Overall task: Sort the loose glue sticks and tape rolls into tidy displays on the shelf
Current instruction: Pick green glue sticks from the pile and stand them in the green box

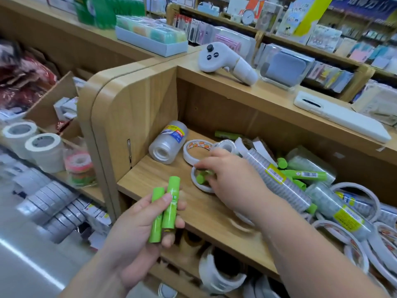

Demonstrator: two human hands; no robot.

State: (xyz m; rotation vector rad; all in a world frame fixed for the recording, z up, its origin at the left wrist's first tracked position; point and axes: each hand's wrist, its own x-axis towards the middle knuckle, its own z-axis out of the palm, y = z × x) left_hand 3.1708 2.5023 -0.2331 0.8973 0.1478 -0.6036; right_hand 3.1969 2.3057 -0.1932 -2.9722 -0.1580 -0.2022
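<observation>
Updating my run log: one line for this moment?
left hand: holds two glue sticks | right hand: pinches third glue stick | stage: gathering sticks

near: light wooden shelf unit (137, 108), rounded corner | far right: wooden racks (311, 49) crowded with stationery | near left: pale floor (17, 276), glare streak

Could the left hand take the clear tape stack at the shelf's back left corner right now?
Probably not yet: the left hand is full, gripping two glue sticks. The way to the clear tape stack looks free.
</observation>
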